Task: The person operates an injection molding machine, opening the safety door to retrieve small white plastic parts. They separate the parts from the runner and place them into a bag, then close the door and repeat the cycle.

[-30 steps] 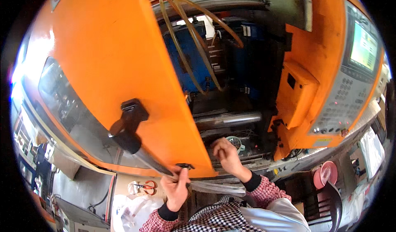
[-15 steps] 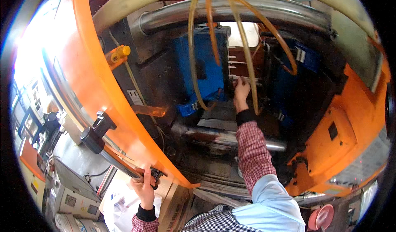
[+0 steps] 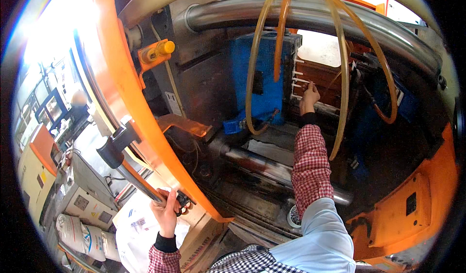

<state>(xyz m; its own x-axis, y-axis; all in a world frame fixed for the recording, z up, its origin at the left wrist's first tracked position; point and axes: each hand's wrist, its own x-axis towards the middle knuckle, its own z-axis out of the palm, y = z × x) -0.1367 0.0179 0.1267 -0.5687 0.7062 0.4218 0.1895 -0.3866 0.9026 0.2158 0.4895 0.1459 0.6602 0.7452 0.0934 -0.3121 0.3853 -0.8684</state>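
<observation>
My left hand point(image 3: 166, 214) is wrapped around the lower end of a metal bar handle point(image 3: 137, 177) on the orange door point(image 3: 145, 132), beside a small black latch point(image 3: 183, 202). My right arm reaches into the machine opening. Its hand point(image 3: 309, 99) is closed in a pinch at the thin white plastic piece point(image 3: 297, 73), whose prongs stick out from the face of the blue mold half point(image 3: 264, 86). The exact contact of the fingertips is hard to see. Facing it on the right is another blue mold half point(image 3: 376, 127), in shadow.
Amber hoses point(image 3: 343, 79) loop down around my right hand. A thick steel rod point(image 3: 310, 13) crosses above; a lower rod point(image 3: 262, 165) runs beneath my arm. A yellow knob point(image 3: 168, 47) juts from the door side. A white bag point(image 3: 141, 229) lies by a cardboard box point(image 3: 206, 241).
The view has shifted, so the machine sits farther right and more of the floor rod shows. My right hand is slightly higher along the white prongs. My left hand stays on the handle.
</observation>
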